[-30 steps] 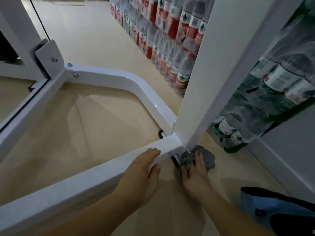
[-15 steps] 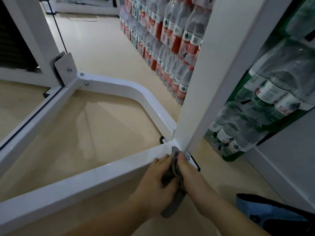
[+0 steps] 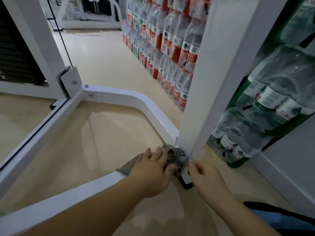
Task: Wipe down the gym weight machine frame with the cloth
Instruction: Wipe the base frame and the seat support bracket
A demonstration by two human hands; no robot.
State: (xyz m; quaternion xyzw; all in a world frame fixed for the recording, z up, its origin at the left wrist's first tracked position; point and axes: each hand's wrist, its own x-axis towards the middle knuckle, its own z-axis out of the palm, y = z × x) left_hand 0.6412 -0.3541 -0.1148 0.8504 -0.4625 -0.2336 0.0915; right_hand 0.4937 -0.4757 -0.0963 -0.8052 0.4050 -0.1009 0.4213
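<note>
Grey cloth (image 3: 175, 155) lies bunched on the near corner of the white weight machine frame (image 3: 51, 205), right where the low near bar meets the foot of the upright post (image 3: 201, 82); a flatter flap of it trails to the left along the top of that bar. The left hand (image 3: 153, 169) rests on top of the cloth with its fingers (image 3: 159, 150) laid out fairly straight and slightly spread, pressing the fabric down onto the bar, the thumb lying against the bunched part. The right hand (image 3: 204, 174) sits just beside it, to the right, with fingers curled and the tips at the cloth's right edge by the base of the post; whether they pinch the fabric or only touch it cannot be told. A black rubber foot (image 3: 186, 184) shows under the corner, between the two hands. From the post a curved bar (image 3: 141, 103) runs back and left to a bolted bracket plate (image 3: 70, 79), beside a dark slatted stack (image 3: 15, 48). The beige floor (image 3: 102, 142) carries wrapped packs of red-labelled water bottles (image 3: 172, 48) behind the post and green-wrapped packs (image 3: 255, 125) to its right. A blue and black item (image 3: 281, 223) fills the lower right corner.
</note>
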